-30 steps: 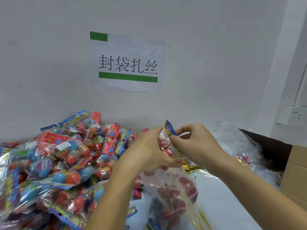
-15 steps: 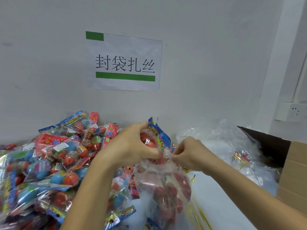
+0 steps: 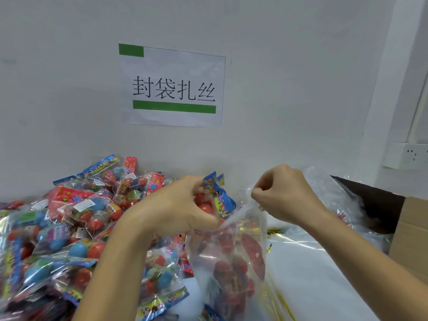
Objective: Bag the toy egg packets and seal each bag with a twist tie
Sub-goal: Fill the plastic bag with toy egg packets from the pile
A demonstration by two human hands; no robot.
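Gripping toy egg packet (image 3: 215,198), left hand (image 3: 176,209); right hand (image 3: 284,193) pinching clear bag (image 3: 234,258) rim.

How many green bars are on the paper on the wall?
2. A short green bar sits at the top left corner of the paper sign; a long green bar runs under the black writing.

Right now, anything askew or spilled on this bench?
Nothing damaged. Gold twist ties lie scattered loose on the white table beside the clear bag, and the egg packets sit in an unsorted heap against the wall.
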